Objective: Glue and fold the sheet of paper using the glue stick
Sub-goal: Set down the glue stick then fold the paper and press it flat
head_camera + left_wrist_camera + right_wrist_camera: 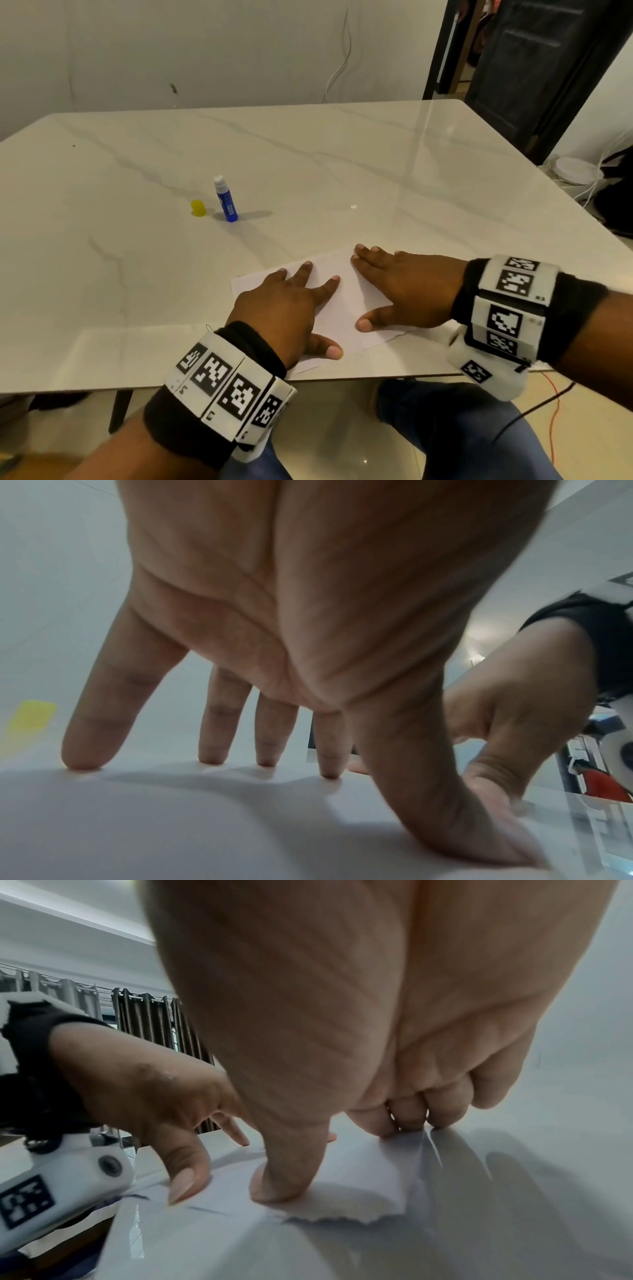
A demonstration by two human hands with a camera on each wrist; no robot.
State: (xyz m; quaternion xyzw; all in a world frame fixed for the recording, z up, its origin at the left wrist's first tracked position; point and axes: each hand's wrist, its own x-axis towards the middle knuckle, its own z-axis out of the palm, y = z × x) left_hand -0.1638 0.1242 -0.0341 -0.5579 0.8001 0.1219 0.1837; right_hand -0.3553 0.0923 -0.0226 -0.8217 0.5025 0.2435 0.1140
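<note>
A white sheet of paper lies folded near the front edge of the marble table. My left hand presses flat on its left part, fingers spread straight. My right hand presses flat on its right part, thumb tip down on the paper. The blue glue stick stands upright and uncapped further back on the left. Its yellow cap sits just left of it, also seen as a yellow blur, the cap, in the left wrist view.
The table's front edge runs just below my hands, with my knees in blue jeans under it. A dark door stands at the back right, and cables and a white round object lie on the floor beyond the right edge.
</note>
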